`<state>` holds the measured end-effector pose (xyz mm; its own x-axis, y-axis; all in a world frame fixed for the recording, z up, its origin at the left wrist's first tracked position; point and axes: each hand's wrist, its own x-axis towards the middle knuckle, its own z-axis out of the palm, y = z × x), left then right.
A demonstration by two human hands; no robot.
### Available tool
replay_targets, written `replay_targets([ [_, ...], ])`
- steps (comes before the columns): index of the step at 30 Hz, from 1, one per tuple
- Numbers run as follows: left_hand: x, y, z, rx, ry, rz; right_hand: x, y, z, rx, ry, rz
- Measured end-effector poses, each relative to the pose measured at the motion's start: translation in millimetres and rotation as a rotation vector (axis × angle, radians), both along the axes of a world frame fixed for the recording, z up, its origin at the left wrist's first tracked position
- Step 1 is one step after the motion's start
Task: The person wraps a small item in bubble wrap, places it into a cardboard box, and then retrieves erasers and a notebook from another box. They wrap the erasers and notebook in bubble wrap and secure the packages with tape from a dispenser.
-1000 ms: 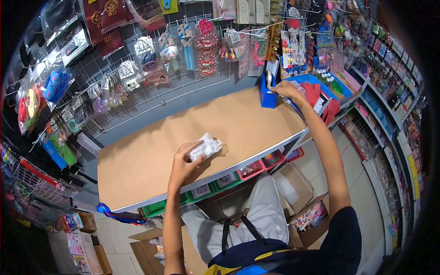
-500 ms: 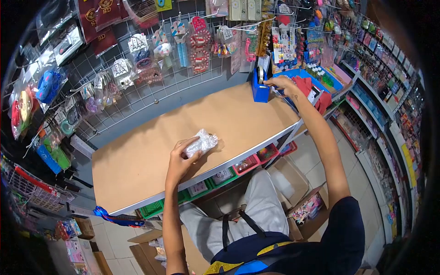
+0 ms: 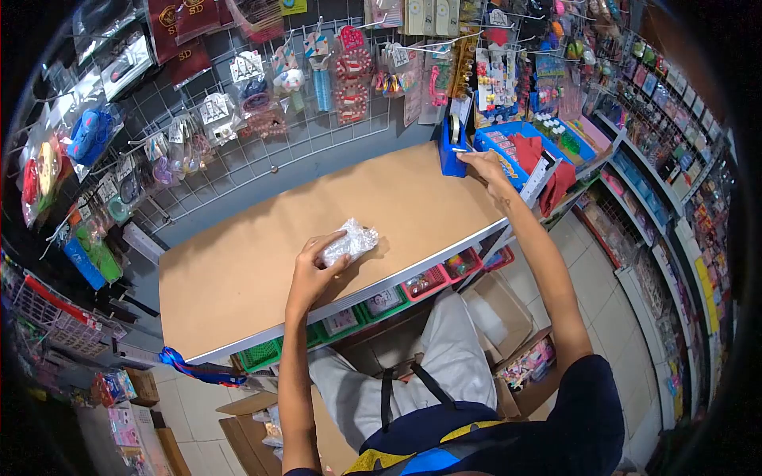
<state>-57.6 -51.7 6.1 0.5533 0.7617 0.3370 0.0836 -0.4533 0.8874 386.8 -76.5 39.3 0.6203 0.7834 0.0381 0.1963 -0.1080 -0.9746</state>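
On the brown tabletop (image 3: 238, 293), my left hand (image 3: 312, 274) grips a small bubble-wrapped package (image 3: 355, 240), thumb on its near side and fingers over its far side. What lies inside the wrap cannot be made out. At the far right end of the table stands a blue tape dispenser (image 3: 453, 163) with a roll of tape (image 3: 455, 129) in it. My right hand (image 3: 490, 168) is at the dispenser's front, thumb and fingers pinched together, with a small pale piece of tape (image 3: 459, 151) at the fingertips.
Beside the dispenser sit a blue tray (image 3: 508, 163) and a red cloth (image 3: 548, 186). Hanging goods fill the wire grid (image 3: 317, 147) behind the table. Green and red baskets (image 3: 429, 283) are below its front edge. An open cardboard box (image 3: 508, 305) stands by my legs.
My right hand has moved slightly down and toward me at the dispenser's front. The left hand keeps its hold on the wrapped package, which has barely shifted.
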Motion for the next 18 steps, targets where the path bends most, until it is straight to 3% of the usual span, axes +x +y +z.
replay_targets([
  [2, 0.6, 0.0, 0.2, -0.006, -0.003, -0.001, 9.2, 8.6, -21.6, 0.131, 0.074, 0.007],
  [5, 0.0, -0.8, -0.2, 0.008, 0.002, 0.005, 17.1, 17.2, -37.5, 0.135, -0.006, -0.054],
  [8, 0.4, -1.3, 1.7, -0.015, 0.001, 0.002, 22.4, 26.8, -58.8, 0.230, -0.282, -0.210],
  [14, 0.8, 0.4, -0.2, 0.036, 0.020, 0.008, 3.9, 20.4, -44.9, 0.243, -0.138, -0.256],
  [18, 0.7, 2.7, -4.5, 0.042, 0.021, 0.010, 1.8, 20.7, -43.1, 0.264, -0.242, -0.291],
])
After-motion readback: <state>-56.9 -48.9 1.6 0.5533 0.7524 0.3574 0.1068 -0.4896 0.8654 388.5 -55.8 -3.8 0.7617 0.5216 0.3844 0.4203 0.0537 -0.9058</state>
